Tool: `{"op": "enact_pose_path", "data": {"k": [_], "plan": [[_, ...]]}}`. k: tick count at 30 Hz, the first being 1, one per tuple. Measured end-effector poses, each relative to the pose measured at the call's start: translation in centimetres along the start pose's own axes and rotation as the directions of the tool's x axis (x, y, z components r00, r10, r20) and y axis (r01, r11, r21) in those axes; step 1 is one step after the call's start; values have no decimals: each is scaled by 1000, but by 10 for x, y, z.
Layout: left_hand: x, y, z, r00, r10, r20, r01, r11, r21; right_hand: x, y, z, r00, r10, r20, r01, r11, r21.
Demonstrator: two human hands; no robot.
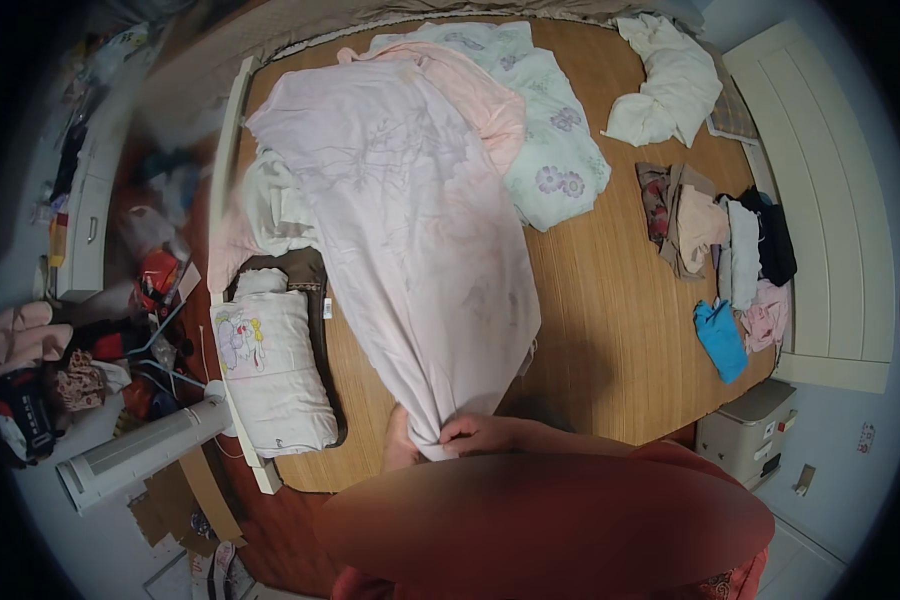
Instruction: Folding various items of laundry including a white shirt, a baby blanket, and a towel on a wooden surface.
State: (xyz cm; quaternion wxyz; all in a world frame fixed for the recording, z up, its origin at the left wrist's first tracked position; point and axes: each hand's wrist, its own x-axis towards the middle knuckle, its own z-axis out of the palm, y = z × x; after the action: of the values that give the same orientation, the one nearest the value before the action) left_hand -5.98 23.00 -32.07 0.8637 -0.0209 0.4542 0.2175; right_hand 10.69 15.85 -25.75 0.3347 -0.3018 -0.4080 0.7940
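In the head view, the pale pink sheet [410,210] spreads over the bed [600,280], its near end bunched. The right hand [475,436] pinches this bunch; cloth hides the left hand's [398,440] grip. Finding both corners and pulling evenly should likely ease creases.

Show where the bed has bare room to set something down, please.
Widest bare mat: between the pale pink sheet and folded clothes on the right. Narrower: between sheet and white bundle. Crowded: the far side, where sheet, peach cloth and flowered cloth overlap.
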Motion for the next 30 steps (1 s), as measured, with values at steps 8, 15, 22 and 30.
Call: {"op": "enact_pose_path", "data": {"k": [8, 15, 22, 30], "plan": [[-83, 53, 127, 925, 315, 211, -374, 667, 645, -48, -93, -117, 550, 287, -784, -127, 957, 261], [-149, 32, 138, 745, -51, 666, -569, -569, 594, 52, -157, -90, 863, -113, -493, 324, 872, 367], [-179, 29, 45, 351, 710, 611, -454, -441, 774, 5, -177, -18, 987, -129, -98, 128, 992, -10], [-139, 35, 89, 201, 856, 477, -541, -309, 783, 25, -148, -51, 788, -36, -615, -250, 894, -372]]}}
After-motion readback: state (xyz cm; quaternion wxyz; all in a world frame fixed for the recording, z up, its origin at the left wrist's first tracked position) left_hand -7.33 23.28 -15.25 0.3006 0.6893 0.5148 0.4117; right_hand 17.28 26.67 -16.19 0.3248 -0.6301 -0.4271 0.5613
